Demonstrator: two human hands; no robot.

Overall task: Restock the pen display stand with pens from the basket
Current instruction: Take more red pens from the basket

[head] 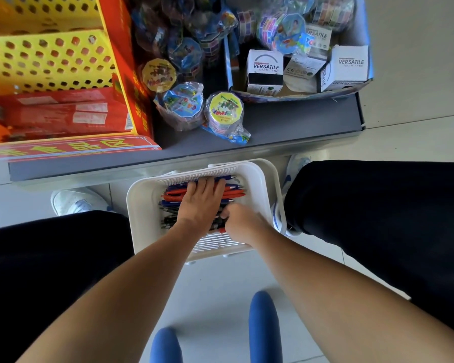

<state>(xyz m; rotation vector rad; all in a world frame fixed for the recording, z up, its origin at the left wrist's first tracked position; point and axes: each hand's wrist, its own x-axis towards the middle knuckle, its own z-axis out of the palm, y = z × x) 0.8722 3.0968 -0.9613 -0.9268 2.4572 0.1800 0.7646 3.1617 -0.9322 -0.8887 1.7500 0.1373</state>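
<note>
The white basket (142,205) stands on the floor (215,284) between the person's feet, just under the edge of the grey shelf (286,127), so both hands can reach it from the seat. The pens (231,191), red, blue and black ones, lie in it in a loose pile, mostly side by side. The left hand (202,203) lies flat on the pile with its fingers stretched out, grasping nothing; I think it holds the pens still or sweeps them together. The right hand (243,222) is at the near edge of the pile with fingers curled in toward the dark pens, but they are blurred, and I cannot tell if they already pinch one. The pens are therefore all in the basket, none on a stand yet. Up on the left is a yellow perforated rack (50,58) with red boxes (63,113); whether this is the pen stand is not sure. Round toy packs (224,110) and cube boxes (265,70) crowd the shelf, and the shelf edge hangs over the way upward.
</note>
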